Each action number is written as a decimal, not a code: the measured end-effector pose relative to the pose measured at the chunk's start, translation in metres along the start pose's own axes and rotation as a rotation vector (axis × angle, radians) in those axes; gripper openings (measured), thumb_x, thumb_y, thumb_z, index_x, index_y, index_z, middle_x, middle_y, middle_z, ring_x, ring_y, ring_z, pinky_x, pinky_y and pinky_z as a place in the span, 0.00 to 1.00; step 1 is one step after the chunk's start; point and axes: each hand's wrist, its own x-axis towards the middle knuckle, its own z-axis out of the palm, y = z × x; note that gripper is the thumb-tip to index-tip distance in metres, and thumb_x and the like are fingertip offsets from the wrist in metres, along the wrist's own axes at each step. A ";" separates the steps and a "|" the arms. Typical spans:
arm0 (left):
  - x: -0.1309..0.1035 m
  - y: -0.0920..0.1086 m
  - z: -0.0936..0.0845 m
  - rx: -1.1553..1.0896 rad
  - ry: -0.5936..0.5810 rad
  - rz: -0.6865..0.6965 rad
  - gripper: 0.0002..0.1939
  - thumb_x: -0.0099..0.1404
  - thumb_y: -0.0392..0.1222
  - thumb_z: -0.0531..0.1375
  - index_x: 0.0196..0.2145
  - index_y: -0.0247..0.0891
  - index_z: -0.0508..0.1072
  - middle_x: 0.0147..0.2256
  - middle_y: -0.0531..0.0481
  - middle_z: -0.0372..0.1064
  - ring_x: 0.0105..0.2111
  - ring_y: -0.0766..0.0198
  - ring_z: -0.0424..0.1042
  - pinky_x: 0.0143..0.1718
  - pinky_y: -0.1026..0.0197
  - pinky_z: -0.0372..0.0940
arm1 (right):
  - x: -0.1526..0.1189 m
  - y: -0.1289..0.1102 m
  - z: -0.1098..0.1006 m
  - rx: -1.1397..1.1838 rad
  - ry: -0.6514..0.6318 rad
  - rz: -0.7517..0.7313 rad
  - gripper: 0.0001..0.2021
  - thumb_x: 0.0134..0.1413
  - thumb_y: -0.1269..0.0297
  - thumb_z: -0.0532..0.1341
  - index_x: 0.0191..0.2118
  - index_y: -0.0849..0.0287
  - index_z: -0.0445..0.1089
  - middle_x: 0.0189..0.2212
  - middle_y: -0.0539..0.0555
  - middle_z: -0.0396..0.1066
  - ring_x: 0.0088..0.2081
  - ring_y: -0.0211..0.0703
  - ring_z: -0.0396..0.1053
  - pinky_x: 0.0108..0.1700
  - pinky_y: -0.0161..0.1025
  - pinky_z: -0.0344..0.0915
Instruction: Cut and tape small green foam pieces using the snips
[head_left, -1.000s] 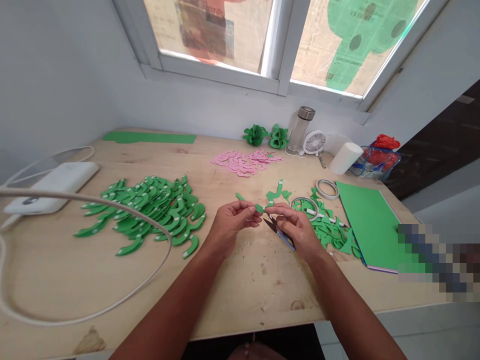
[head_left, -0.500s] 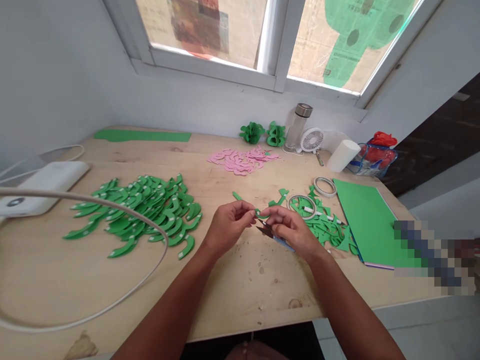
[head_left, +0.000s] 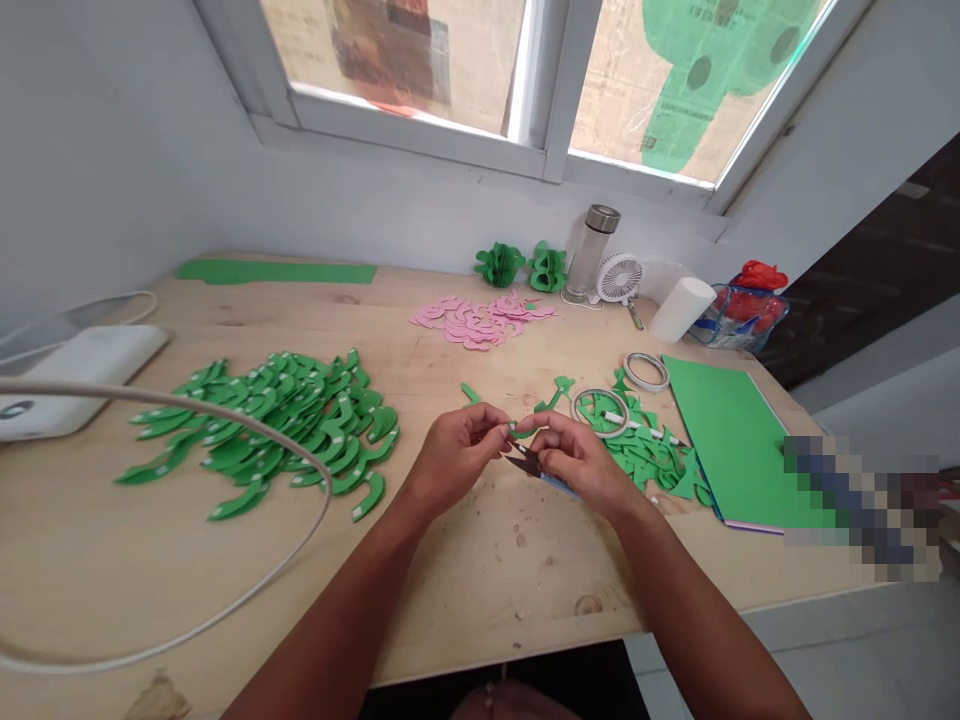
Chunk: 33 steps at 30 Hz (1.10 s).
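Near the middle of the table, my left hand [head_left: 466, 445] pinches a small green paper piece [head_left: 523, 431] between thumb and forefinger. My right hand [head_left: 568, 452] is closed around scissors [head_left: 525, 462], whose dark blades point left, just below the paper; its forefinger reaches to the paper's right end. A large pile of curved green paper pieces [head_left: 300, 420] with small white patches lies to the left. Green scraps [head_left: 641, 462] lie right of my right hand, with a tape roll [head_left: 600, 413] and a white pen [head_left: 645, 428] on them.
A second tape roll [head_left: 646, 372] and green sheets [head_left: 742, 440] lie at the right. Pink cut-outs [head_left: 480, 320], a glass bottle [head_left: 590, 255] and a small fan [head_left: 620, 278] are at the back. A white cable [head_left: 315, 480] loops across the left, near a white device [head_left: 90, 375].
The view has shifted slightly. The scissor blades look a little wider apart. Both hands keep nearly the same place and hold.
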 end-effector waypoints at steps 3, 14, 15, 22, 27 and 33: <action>0.000 -0.001 0.000 0.015 -0.013 0.008 0.06 0.54 0.42 0.60 0.27 0.37 0.73 0.23 0.50 0.71 0.25 0.63 0.70 0.28 0.63 0.66 | 0.000 0.001 0.000 -0.008 0.004 -0.002 0.17 0.40 0.74 0.53 0.41 0.58 0.64 0.22 0.46 0.64 0.23 0.33 0.59 0.27 0.33 0.52; 0.000 -0.007 -0.004 0.179 -0.064 0.072 0.07 0.57 0.42 0.57 0.29 0.38 0.72 0.24 0.50 0.71 0.26 0.62 0.71 0.29 0.62 0.65 | 0.000 0.000 0.000 -0.048 0.003 0.005 0.16 0.40 0.74 0.52 0.39 0.59 0.64 0.20 0.45 0.62 0.21 0.32 0.55 0.24 0.32 0.47; 0.000 -0.007 -0.004 0.187 -0.066 0.077 0.07 0.57 0.42 0.57 0.28 0.38 0.72 0.24 0.50 0.71 0.26 0.62 0.71 0.29 0.62 0.65 | 0.000 -0.001 0.000 -0.051 0.002 0.004 0.16 0.40 0.74 0.53 0.39 0.59 0.64 0.20 0.45 0.62 0.21 0.32 0.55 0.24 0.32 0.47; 0.001 -0.005 -0.003 0.236 -0.045 0.098 0.06 0.57 0.41 0.56 0.28 0.38 0.71 0.24 0.51 0.71 0.26 0.63 0.70 0.29 0.63 0.64 | 0.000 -0.002 0.001 -0.066 0.003 -0.002 0.14 0.41 0.74 0.53 0.38 0.60 0.64 0.21 0.45 0.61 0.22 0.32 0.55 0.24 0.32 0.47; 0.000 -0.006 -0.003 0.268 -0.066 0.109 0.08 0.57 0.41 0.55 0.28 0.36 0.72 0.24 0.51 0.71 0.26 0.63 0.70 0.28 0.63 0.64 | 0.000 -0.001 0.001 -0.067 0.001 0.002 0.15 0.41 0.74 0.52 0.39 0.60 0.64 0.20 0.44 0.61 0.21 0.31 0.54 0.23 0.31 0.46; 0.000 -0.006 -0.002 0.238 -0.046 0.122 0.07 0.55 0.39 0.56 0.28 0.36 0.73 0.24 0.51 0.71 0.25 0.63 0.70 0.27 0.64 0.63 | 0.000 0.000 0.001 -0.060 0.012 0.011 0.15 0.41 0.74 0.52 0.39 0.60 0.64 0.20 0.44 0.61 0.21 0.31 0.54 0.23 0.31 0.46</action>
